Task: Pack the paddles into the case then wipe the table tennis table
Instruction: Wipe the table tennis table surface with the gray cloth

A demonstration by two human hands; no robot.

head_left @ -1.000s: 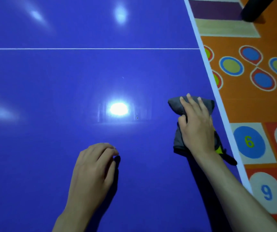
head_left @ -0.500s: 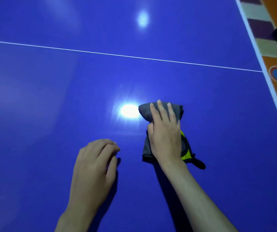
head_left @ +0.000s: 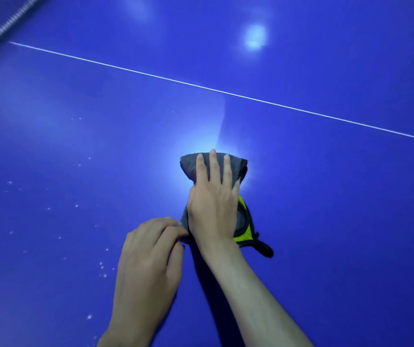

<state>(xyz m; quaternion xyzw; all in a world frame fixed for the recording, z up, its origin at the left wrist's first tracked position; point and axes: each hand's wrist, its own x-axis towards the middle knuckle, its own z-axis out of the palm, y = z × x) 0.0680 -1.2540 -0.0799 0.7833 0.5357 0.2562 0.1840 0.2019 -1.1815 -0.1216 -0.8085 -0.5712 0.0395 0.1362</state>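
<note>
- A glossy blue table (head_left: 326,221) fills nearly the whole view.
- A thin white line (head_left: 226,92) crosses the table, slanting from the far left down toward the right edge.
- At the far left corner, a blurred grey strip (head_left: 3,31), perhaps a net edge, runs diagonally.
- Bright reflections of overhead light (head_left: 254,37) sit on the far surface, with a fainter one further left.
- Small pale specks (head_left: 102,267) are scattered across the near left.

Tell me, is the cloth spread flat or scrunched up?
Scrunched up. The cloth is bunched into a narrow wad under the flat right hand, not spread out.
</note>
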